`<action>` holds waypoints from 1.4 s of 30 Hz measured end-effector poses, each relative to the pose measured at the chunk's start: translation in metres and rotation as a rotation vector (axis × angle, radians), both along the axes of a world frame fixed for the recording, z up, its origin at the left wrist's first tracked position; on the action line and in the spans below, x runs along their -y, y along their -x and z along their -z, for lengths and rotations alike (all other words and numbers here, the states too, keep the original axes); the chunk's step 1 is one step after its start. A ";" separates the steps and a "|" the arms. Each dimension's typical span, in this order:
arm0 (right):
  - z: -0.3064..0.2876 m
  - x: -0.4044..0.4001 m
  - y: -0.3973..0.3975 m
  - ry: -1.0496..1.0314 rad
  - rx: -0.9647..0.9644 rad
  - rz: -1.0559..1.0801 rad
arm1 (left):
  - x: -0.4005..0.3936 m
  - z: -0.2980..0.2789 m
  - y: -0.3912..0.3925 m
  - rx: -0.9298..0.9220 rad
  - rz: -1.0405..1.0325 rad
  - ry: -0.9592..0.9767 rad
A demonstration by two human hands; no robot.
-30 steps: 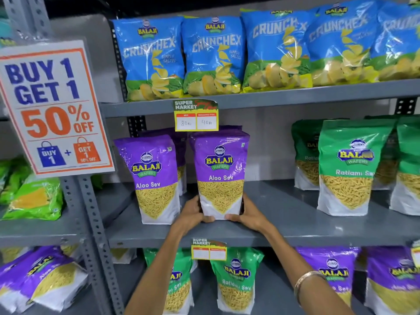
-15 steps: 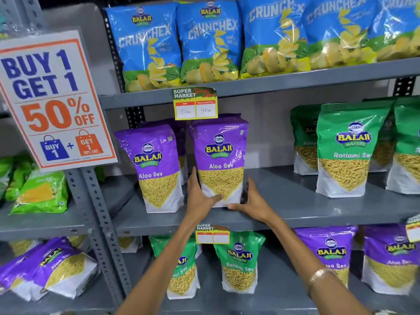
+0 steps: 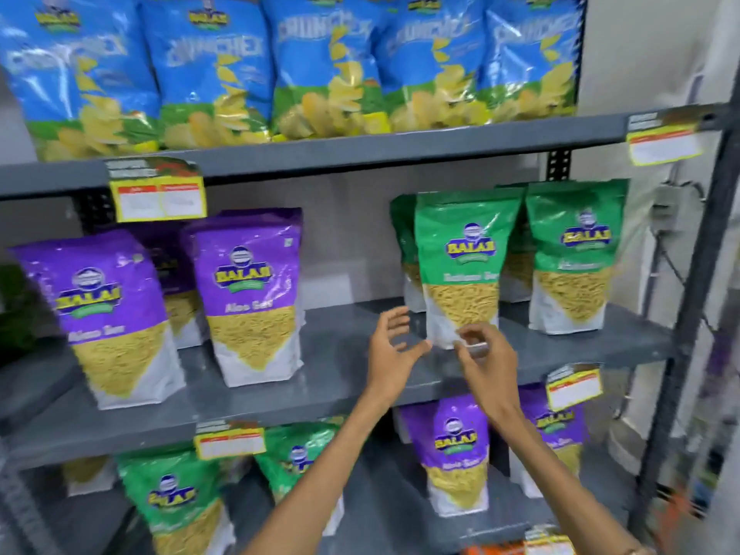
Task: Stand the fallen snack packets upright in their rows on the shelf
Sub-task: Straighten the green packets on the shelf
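Snack packets fill three levels of a grey metal shelf (image 3: pixel 320 398). On the top level five blue crisp bags (image 3: pixel 208 70) stand side by side, glossy and puffed, their print blurred. On the middle level two purple Aloo Sev packets stand upright at the front: one at the far left (image 3: pixel 108 314) and a second (image 3: pixel 252 298) to its right, with a third purple packet (image 3: pixel 168 258) partly hidden behind and between them. Further right on the same level are two green packets at the front, the nearer one (image 3: pixel 464 266) and another (image 3: pixel 572 254) beside it, each with a further green packet partly visible behind. All are flat-bottomed plastic pouches, shiny, with a clear pointed window showing thin yellow strands and a white base. On the bottom level at least two green pouches (image 3: pixel 176 502) sit left and two purple ones (image 3: pixel 460 454) right.

Four yellow price tags hang from the shelf edges; the one over the purple row (image 3: pixel 160 194) is too blurred to read.

The left hand (image 3: pixel 392 346) is held open, fingers spread and curved, just left of the nearer green packet's base and apart from it. The right hand (image 3: pixel 484 354) overlaps that packet's lower corner with fingers bent toward the thumb; whether it actually pinches the packet cannot be told through the blur.
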State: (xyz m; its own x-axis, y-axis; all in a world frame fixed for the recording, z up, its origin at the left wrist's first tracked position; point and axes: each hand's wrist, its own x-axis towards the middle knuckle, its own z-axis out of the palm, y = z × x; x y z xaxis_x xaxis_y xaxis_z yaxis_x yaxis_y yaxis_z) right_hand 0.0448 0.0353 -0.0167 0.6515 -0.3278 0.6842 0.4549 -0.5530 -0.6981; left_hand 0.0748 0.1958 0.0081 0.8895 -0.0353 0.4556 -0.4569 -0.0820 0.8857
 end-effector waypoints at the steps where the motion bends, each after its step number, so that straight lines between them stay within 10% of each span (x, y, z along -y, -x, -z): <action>1: -0.001 0.024 -0.013 0.011 0.004 0.029 | 0.018 0.001 -0.013 -0.035 -0.003 0.003; 10: -0.012 0.128 -0.103 0.185 -0.529 -0.360 | 0.084 0.001 -0.070 -0.261 -0.094 -0.059; 35: -0.016 0.134 -0.095 0.198 -0.454 -0.578 | 0.082 -0.003 -0.048 -0.364 -0.018 -0.164; 42: -0.018 0.176 -0.018 0.031 0.085 -0.184 | 0.131 0.005 0.019 0.267 -0.572 -0.045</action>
